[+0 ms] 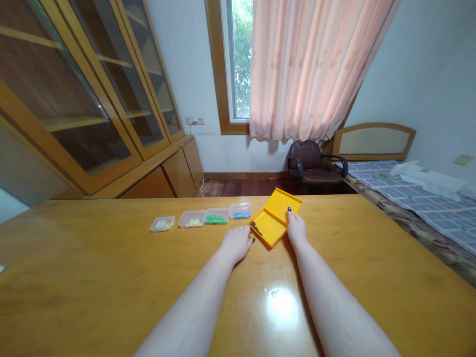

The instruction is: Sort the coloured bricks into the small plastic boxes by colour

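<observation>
A yellow hinged plastic box (275, 230) lies opened out on the table, tilted at an angle to me. Several small dark brown pieces (255, 227) are gathered in its left corner. My right hand (297, 229) grips the box on its right side near the hinge, thumb on the inside of the lid (284, 202). At the left corner, my left hand (238, 243) has its fingers curled against the box edge; its thumb points toward the box. Just left of the box is a clear tray with blue pieces (241, 215).
Further left stand clear trays with green pieces (215, 218), cream pieces (194, 222) and pale pieces (162, 224). They sit near the far edge of the wooden table (111, 277). Beyond it are an armchair (308, 161), a bed (420, 198) and a glass-fronted cabinet (130, 148).
</observation>
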`<state>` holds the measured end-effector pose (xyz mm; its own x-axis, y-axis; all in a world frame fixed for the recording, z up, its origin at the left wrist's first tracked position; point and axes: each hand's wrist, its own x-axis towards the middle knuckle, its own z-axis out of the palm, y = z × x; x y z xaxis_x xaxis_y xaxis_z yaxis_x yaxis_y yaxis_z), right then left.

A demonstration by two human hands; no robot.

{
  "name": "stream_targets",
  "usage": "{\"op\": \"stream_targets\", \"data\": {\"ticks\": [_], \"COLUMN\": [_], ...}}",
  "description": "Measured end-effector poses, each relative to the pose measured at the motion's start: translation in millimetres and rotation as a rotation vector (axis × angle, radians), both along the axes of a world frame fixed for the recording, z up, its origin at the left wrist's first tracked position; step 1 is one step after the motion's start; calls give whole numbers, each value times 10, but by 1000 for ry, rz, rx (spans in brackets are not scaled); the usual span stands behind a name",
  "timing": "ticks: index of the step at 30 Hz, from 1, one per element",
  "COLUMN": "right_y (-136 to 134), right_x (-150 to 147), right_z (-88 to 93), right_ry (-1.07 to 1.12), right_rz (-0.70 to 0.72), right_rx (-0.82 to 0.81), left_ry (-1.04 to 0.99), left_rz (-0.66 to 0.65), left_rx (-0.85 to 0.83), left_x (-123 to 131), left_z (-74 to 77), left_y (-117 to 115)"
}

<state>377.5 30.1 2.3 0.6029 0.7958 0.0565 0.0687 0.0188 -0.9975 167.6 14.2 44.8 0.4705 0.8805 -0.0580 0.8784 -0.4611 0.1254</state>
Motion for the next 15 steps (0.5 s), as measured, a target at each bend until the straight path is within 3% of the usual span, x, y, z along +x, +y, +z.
{"op": "stream_targets", "data": {"ticks": [9, 13, 15], "right_y": [-9, -5, -2], "right_x": [12, 17, 12], "right_z": [9, -6, -10], "right_ry": [7, 25, 38], "right_rz": [12, 20, 22], "right_rx": [-8, -14, -11], "left_ry": [43, 85, 114], "left_rz": [57, 318, 385], "left_rx": [-9, -49, -83], "left_x": [39, -11, -46], "left_z": [-13, 14, 30], "left_y": [-8, -54, -75]}}
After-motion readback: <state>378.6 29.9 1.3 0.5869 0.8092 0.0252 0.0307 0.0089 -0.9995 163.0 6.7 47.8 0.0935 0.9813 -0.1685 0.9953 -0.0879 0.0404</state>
